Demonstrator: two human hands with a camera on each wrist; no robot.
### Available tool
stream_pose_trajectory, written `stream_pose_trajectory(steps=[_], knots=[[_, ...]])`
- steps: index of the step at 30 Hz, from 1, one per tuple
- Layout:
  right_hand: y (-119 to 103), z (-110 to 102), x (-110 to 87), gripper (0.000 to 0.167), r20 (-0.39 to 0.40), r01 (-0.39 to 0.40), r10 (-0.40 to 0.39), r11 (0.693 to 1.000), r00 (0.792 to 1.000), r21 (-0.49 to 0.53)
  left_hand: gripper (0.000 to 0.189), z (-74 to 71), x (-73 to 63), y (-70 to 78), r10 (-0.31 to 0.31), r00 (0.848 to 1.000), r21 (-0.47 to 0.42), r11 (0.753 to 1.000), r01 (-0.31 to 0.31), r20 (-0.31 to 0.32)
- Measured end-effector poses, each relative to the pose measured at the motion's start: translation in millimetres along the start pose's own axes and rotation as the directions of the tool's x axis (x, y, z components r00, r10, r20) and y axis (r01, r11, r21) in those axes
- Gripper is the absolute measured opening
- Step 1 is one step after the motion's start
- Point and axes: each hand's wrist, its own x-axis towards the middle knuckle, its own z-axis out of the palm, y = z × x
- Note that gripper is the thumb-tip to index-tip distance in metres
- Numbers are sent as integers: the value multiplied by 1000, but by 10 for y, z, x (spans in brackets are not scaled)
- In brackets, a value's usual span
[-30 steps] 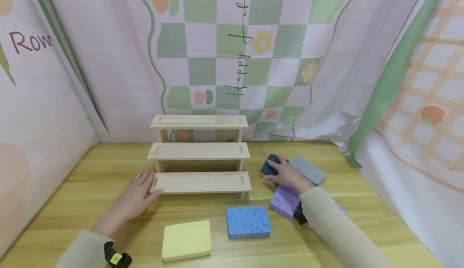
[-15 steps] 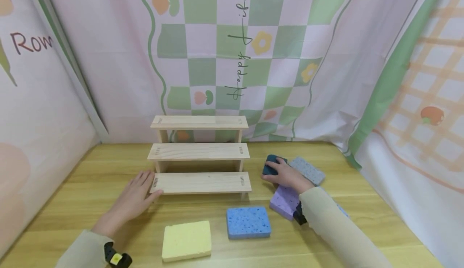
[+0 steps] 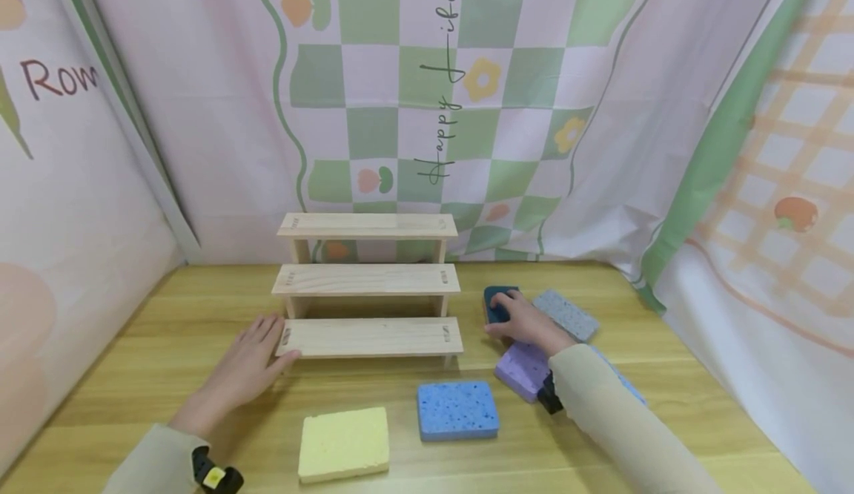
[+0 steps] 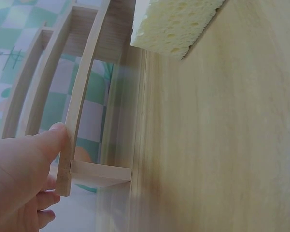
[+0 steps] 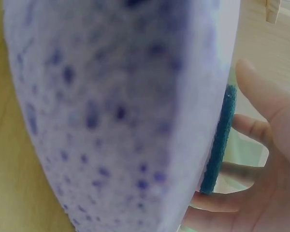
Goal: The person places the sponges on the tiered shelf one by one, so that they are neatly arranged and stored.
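Note:
My left hand (image 3: 243, 357) rests at the left end of the lowest board of a three-step wooden shelf (image 3: 370, 338). In the left wrist view its thumb (image 4: 53, 137) touches that board, with the fingers loosely past its end. At the right, my right hand (image 3: 523, 323) holds a dark teal scouring sponge (image 3: 500, 296) on the table, fingers bent over it. The right wrist view shows the teal layer (image 5: 221, 145) edge-on between thumb and fingers; a pale, purple-spotted sponge (image 5: 96, 111) hides what lies below.
A grey sponge (image 3: 567, 314) lies behind the right hand, a purple sponge (image 3: 522, 369) before it. Another blue sponge (image 3: 620, 375) shows partly beneath the right sleeve. Nearer lie a speckled blue sponge (image 3: 457, 410) and a yellow sponge (image 3: 343, 443). A patterned curtain (image 3: 427, 108) backs the table.
The teal sponge has turned slightly, and its edges now lie squarer to the table. The right hand's fingers have bent further. The left hand has stayed in place.

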Motion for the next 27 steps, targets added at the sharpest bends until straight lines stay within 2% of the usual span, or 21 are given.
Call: stream_pose_trajectory(steps=[12, 22, 27], knots=[[9, 30, -19, 41, -37, 39, -41, 998, 998, -48, 75, -6, -10, 4, 0, 1000, -19, 1000, 0, 6], [56, 17, -20, 35, -128, 116, -112, 993, 985, 26, 71, 8, -24, 1, 22, 1000, -5, 1000, -22, -2], [57, -52, -14, 39, -181, 106, -92, 992, 979, 68, 71, 15, -29, 6, 19, 1000, 10, 1000, -19, 4]])
